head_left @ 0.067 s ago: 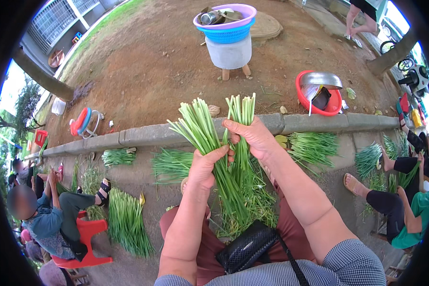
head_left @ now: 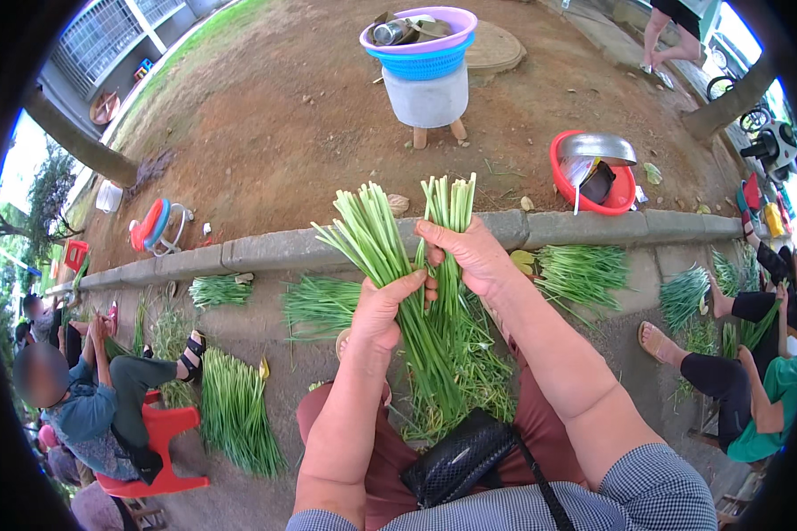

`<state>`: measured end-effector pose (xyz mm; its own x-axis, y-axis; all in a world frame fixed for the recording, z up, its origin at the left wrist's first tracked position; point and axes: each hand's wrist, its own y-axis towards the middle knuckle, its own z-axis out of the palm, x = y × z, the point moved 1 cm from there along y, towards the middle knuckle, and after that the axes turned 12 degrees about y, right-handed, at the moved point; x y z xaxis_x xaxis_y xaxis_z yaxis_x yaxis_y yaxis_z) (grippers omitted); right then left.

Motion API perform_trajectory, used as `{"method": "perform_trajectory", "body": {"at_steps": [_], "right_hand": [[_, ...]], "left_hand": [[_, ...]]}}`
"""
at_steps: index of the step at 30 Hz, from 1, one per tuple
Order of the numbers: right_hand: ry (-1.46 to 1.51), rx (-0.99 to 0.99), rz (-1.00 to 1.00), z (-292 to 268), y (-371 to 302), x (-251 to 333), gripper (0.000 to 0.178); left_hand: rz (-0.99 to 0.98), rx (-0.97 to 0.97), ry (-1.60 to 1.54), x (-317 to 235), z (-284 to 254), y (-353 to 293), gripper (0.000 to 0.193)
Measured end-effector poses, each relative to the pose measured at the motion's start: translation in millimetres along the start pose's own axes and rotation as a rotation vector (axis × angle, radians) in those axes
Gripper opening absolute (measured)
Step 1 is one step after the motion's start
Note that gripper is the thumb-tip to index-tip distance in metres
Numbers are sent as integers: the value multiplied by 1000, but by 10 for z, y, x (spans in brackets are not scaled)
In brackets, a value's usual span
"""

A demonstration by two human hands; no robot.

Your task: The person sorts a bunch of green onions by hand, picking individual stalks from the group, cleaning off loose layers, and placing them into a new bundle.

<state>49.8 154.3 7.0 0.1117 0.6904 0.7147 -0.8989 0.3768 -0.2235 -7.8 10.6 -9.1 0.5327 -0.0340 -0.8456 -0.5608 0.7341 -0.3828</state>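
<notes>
We're in bright, soft daylight here, spread evenly over the reddish-brown bare soil (head_left: 266, 159), with shadows faint and smooth-edged. Out at the left, the pale sky (head_left: 18, 168) burns to white behind the foliage! We catch a glint on the shiny round metal bowl (head_left: 598, 147) and a dull sheen on the black textured handbag (head_left: 460, 460). The long green stalks with pale ends (head_left: 370, 234) look crisp. Now the fisheye bends the grey stone kerb (head_left: 274, 253), black swallows the corners, and a round blur masks a seated person's head (head_left: 41, 375).
</notes>
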Motion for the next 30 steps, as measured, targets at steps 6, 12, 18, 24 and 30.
{"method": "perform_trajectory", "body": {"at_steps": [6,12,18,24,30], "right_hand": [[138,-39,-16,-9,-8,79,20],[29,34,-98,-180,16,318,21],[-213,91,1,64,-27,59,22],[-23,81,99,18,-34,31,22],[31,93,56,-27,-5,13,23]], "left_hand": [[28,-12,-87,10,-99,-1,15],[34,59,-9,-43,-167,-6,15],[59,176,47,-35,-55,-50,21],[59,122,-40,-28,-25,-59,25],[56,19,-62,24,-89,-12,17]]}}
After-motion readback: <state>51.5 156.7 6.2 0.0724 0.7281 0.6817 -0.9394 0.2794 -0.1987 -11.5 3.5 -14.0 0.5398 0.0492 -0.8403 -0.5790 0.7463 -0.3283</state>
